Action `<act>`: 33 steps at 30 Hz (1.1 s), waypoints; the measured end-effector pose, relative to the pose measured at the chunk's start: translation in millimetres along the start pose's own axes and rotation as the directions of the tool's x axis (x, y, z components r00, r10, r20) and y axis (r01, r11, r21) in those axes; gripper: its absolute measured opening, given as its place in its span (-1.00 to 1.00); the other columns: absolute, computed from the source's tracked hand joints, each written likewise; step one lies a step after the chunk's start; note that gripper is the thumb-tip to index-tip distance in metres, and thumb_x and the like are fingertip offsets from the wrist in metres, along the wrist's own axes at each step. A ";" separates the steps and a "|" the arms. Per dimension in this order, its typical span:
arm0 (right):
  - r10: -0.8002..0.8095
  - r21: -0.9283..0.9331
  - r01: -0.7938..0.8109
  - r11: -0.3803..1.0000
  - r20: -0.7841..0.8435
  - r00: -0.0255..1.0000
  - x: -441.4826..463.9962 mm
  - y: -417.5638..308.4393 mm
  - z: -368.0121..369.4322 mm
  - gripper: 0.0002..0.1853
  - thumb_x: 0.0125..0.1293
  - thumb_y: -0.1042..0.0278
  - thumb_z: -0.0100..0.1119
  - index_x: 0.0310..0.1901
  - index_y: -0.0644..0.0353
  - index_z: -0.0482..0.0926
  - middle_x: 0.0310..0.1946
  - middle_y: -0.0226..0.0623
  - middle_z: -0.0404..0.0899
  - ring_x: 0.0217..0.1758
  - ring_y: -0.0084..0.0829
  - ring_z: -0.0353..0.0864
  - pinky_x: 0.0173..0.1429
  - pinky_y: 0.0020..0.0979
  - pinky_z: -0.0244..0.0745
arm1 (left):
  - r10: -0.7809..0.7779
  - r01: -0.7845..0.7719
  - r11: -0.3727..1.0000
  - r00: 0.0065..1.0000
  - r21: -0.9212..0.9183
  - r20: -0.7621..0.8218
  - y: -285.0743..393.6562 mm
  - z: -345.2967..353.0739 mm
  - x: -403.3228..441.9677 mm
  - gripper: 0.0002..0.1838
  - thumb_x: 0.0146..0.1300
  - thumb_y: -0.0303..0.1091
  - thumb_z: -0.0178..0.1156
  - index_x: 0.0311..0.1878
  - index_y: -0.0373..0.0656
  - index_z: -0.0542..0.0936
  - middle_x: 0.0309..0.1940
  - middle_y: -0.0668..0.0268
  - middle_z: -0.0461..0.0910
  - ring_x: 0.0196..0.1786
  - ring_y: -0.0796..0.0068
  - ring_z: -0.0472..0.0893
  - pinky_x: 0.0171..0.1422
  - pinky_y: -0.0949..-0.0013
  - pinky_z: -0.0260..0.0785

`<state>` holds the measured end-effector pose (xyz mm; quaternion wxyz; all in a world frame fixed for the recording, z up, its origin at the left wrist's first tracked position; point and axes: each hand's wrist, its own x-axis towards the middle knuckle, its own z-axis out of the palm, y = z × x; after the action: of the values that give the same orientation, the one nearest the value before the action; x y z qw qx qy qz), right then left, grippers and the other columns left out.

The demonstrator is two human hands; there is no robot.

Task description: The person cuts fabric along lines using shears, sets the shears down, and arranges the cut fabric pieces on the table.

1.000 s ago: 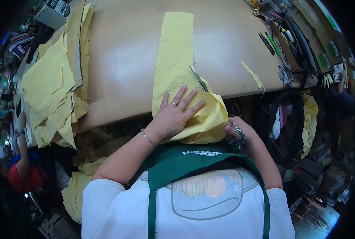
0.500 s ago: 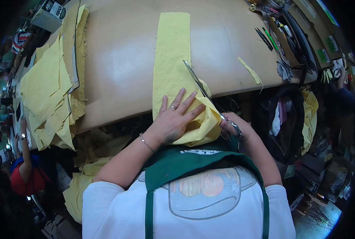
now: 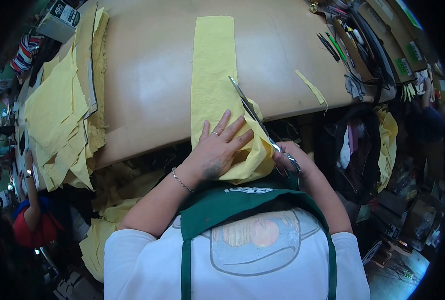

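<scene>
A long strip of yellow cloth [image 3: 214, 60] lies lengthwise on the table, its near end bunched in loose folds at the table's front edge. My left hand [image 3: 221, 145] rests on top of the cloth, fingers spread, a ring and a bracelet on it. Large metal scissors [image 3: 241, 93] are in my right hand [image 3: 292, 159], which is closed around their handles. Their blades point away from me along the strip's right side, with a fold of cloth beside them. The folds partly hide the blades.
Stacked yellow pieces [image 3: 57, 105] overhang the table's left edge. A thin yellow scrap [image 3: 311, 86] lies to the right. Pens [image 3: 332, 46] and an organizer box [image 3: 355, 52] are at the far right. A dark open bag [image 3: 352, 150] hangs below. A co-worker in red [image 3: 35, 222] is at left.
The scissors have turned slightly, and more of their dark blade shows beside the cloth. The far end of the strip appears slightly further left. My left hand stays flat on the cloth.
</scene>
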<state>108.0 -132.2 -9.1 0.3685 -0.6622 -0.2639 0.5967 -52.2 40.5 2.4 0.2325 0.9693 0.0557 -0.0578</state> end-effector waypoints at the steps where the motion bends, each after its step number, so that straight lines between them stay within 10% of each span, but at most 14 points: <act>1: -0.004 -0.002 0.004 1.000 -0.015 1.000 -0.2 1.3 0.6 -0.25 -0.18 -0.48 0.09 -0.45 0.25 0.46 -0.72 -0.45 0.37 -0.68 -0.62 0.37 -0.60 -0.57 0.28 | 0.009 -0.010 1.000 1.000 -0.017 -0.015 -0.5 0.0 -0.2 -0.48 0.14 -0.14 0.05 0.20 0.07 0.25 0.31 0.22 0.00 0.35 -0.04 -0.05 0.18 -0.37 -0.09; 33: 0.031 -0.057 -0.040 0.998 -0.139 0.990 -13.3 9.8 11.6 -0.36 -0.11 -0.31 0.21 -0.50 0.28 0.48 -0.77 -0.47 0.36 -0.76 -0.65 0.33 -0.67 -0.58 0.21 | 0.027 -0.080 0.930 0.988 -0.359 -0.150 19.8 1.5 12.4 -0.51 0.17 -0.35 0.01 0.20 -0.04 0.21 0.29 0.07 0.01 0.27 -0.21 0.08 0.15 -0.11 0.15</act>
<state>93.6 -146.5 -9.2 0.3553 -0.7171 -0.2436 0.5479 -37.4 23.3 8.1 0.4049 0.9122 0.0554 0.0291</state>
